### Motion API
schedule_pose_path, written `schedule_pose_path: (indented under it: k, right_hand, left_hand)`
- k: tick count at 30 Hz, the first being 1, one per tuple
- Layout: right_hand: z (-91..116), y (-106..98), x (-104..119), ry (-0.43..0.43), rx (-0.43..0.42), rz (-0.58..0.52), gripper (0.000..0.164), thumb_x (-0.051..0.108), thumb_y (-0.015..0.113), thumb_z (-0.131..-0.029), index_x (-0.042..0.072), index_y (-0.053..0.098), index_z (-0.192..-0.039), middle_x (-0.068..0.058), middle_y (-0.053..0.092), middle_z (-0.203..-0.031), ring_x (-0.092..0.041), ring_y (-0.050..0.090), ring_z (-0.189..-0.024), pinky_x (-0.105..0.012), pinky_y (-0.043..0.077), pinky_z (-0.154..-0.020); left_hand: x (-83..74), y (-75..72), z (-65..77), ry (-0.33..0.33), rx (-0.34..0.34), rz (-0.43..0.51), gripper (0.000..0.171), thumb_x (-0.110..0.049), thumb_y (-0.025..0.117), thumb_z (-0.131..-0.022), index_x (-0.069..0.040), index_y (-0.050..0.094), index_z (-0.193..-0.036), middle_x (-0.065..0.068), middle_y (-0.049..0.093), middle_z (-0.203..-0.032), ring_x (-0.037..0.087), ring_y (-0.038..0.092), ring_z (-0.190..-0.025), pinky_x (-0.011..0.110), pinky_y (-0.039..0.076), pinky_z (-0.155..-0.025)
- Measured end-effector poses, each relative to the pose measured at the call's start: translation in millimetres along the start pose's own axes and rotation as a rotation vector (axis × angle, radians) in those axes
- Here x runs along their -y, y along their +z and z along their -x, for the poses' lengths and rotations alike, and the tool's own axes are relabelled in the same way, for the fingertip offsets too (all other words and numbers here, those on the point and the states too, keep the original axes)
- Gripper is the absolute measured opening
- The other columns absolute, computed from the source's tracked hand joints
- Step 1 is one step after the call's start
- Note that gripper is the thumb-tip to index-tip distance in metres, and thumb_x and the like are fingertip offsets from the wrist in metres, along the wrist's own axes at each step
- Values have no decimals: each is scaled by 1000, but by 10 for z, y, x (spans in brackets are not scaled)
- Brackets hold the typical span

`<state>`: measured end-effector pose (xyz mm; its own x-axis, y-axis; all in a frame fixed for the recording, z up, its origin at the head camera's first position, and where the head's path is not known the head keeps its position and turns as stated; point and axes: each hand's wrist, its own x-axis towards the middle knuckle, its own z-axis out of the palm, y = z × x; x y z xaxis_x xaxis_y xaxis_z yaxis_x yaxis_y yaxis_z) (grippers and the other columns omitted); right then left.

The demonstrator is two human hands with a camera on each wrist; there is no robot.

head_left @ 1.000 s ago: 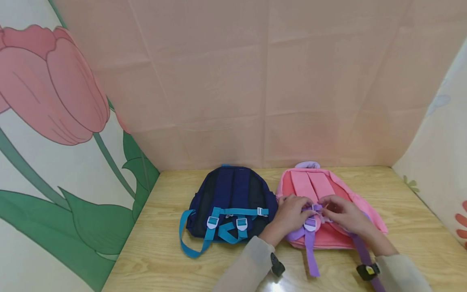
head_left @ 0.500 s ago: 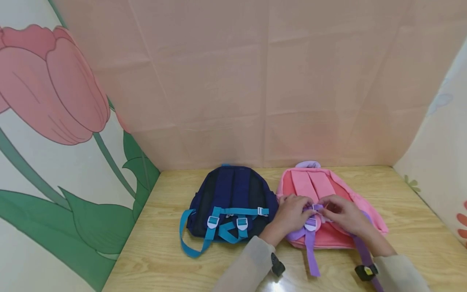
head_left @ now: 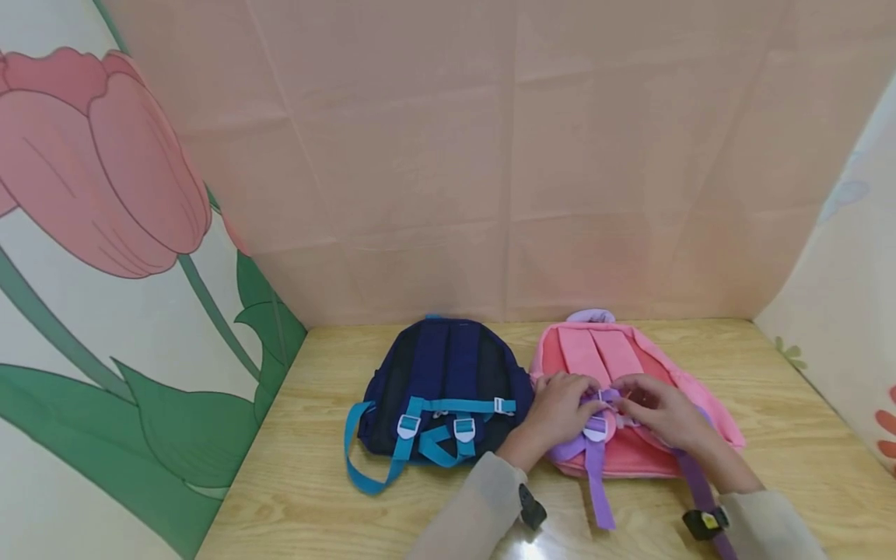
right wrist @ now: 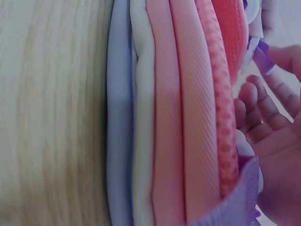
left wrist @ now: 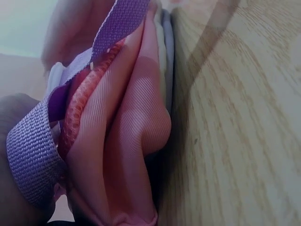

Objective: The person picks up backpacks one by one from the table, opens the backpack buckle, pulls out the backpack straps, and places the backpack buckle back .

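Observation:
A pink backpack (head_left: 654, 457) lies with its strap side up, and both hands are at the purple webbing over its middle. My left hand (head_left: 562, 408) pinches the purple strap (head_left: 607, 397) from the left, just above a white strap adjuster (head_left: 596, 430). From the other side, thumb and fingertips of my right hand (head_left: 658, 408) pinch the same strap. The right wrist view shows a short purple strap end (right wrist: 264, 57) at the right thumb, other fingers loosely bent. Fingers partly cover the small pale buckle area. A loose purple tail (head_left: 598, 490) hangs toward the table's front.
A navy backpack (head_left: 448, 358) with teal straps (head_left: 367, 481) lies directly left of the pink one. Both rest on a wood-grain table (head_left: 294, 467). A pinkish sheet (head_left: 420, 194) closes off the back, and a wall with a tulip picture (head_left: 105, 171) stands left.
Both hands stay at the same spot on the purple strap. Only slight finger and right wrist movement shows; the backpacks keep their places.

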<state>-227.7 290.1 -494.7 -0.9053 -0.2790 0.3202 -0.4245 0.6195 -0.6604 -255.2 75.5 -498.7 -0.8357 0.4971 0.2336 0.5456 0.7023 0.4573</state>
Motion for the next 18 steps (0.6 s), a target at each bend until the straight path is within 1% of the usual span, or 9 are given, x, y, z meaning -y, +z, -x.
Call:
schedule_pose_path:
  k: [3,7,11,15,18]
  right_hand:
    - [-5,-13,19,-21,31,9,27,12,75,-92,9,67,-118,3,65,-91,-6,58,-78,-24,49,-66]
    - [-9,-15,38,-53,46,30,27,11,77,-90,11,68,-116,6,64,-93,-5,56,-79,-24,50,-67]
    - [-17,0,52,-73,29,44,26,10,78,-89,15,69,-113,9,62,-89,-4,56,-77,-23,49,-67]
    - [-30,19,58,-103,14,57,24,8,78,-89,16,70,-110,9,61,-90,-3,56,-78,-24,51,-70]
    - [-35,37,46,-123,-8,66,24,5,78,-87,14,69,-107,9,61,-88,-3,56,-77,-25,53,-70]
  left_hand:
    - [5,-10,4,-6,-1,20,29,-49,59,-97,-34,64,-122,-22,62,-111,-2,51,-109,30,33,-103]
    - [7,-27,8,-13,0,37,30,-49,59,-97,-33,62,-123,-20,60,-113,-2,51,-111,28,35,-102]
    - [7,-31,11,-13,-7,56,31,-49,57,-98,-33,62,-123,-20,60,-113,-2,51,-111,28,34,-104]
    - [13,-23,9,-2,-19,66,32,-50,57,-98,-33,63,-123,-20,61,-113,-3,52,-111,27,34,-103]
    - [19,-16,10,14,-28,54,32,-50,57,-98,-32,64,-123,-19,62,-113,-3,53,-111,26,35,-101]
